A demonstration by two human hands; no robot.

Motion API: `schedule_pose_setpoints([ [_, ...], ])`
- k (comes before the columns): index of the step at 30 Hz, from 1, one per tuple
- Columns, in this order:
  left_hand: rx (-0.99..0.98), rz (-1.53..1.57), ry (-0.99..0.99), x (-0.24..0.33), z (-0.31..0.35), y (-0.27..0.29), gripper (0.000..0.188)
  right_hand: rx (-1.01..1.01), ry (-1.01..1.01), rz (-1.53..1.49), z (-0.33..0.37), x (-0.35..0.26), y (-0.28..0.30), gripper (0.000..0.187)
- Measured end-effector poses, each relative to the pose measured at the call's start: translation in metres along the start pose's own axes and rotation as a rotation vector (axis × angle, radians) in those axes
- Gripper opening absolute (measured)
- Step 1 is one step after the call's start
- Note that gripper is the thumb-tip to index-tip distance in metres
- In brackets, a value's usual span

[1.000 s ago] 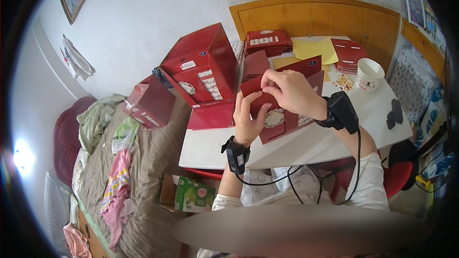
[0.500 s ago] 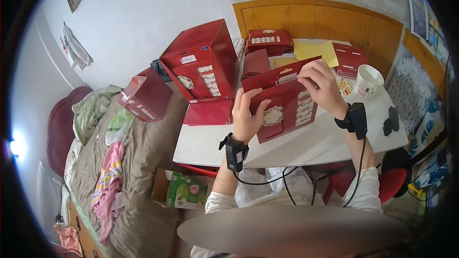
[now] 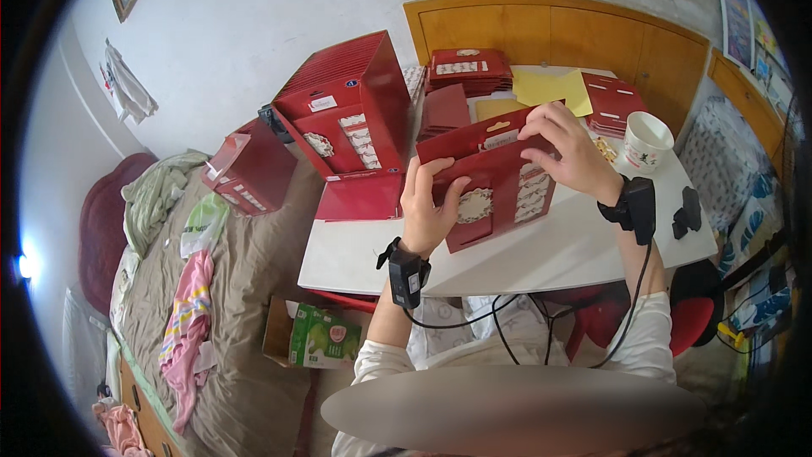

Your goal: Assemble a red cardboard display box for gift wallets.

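Left of the table (image 3: pixel 347 254), a red box (image 3: pixel 258 165) sits on the bed (image 3: pixel 245 288). On the table's left end, a tall red stack (image 3: pixel 347 110) looks like the finished share. At the table's front, the left hand (image 3: pixel 429 207) pinches an upright folder (image 3: pixel 499 203) near its upper left edge, thumb in front; the folder seems only part-done, its back panel rising above the pocket. The right hand (image 3: pixel 575 161) bends its fingers at the upper right corner; whether they pinch, I cannot tell. At the table's right rear, a red pile (image 3: pixel 613 101) probably remains unhandled.
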State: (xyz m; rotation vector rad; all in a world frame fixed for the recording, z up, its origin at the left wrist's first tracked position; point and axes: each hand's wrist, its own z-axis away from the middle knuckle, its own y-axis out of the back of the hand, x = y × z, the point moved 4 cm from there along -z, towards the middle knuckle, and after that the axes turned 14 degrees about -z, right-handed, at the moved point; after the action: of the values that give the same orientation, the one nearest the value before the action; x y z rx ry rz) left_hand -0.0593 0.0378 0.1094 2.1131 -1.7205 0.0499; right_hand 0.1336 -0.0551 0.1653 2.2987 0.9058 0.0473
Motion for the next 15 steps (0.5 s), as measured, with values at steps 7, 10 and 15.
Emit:
schedule_pose_setpoints([
  [7, 0.031, -0.072, -0.104, 0.014, -0.009, 0.002, 0.034, -0.019, -0.264, -0.329, -0.012, -0.001, -0.006, 0.008],
  [10, 0.023, -0.016, -0.134, 0.015, -0.011, 0.000, 0.036, -0.025, -0.265, -0.315, -0.016, -0.002, -0.010, 0.007],
  [15, -0.015, 0.015, -0.078, 0.012, -0.010, -0.001, 0.035, 0.008, -0.315, -0.334, -0.015, 0.000, -0.014, 0.008],
])
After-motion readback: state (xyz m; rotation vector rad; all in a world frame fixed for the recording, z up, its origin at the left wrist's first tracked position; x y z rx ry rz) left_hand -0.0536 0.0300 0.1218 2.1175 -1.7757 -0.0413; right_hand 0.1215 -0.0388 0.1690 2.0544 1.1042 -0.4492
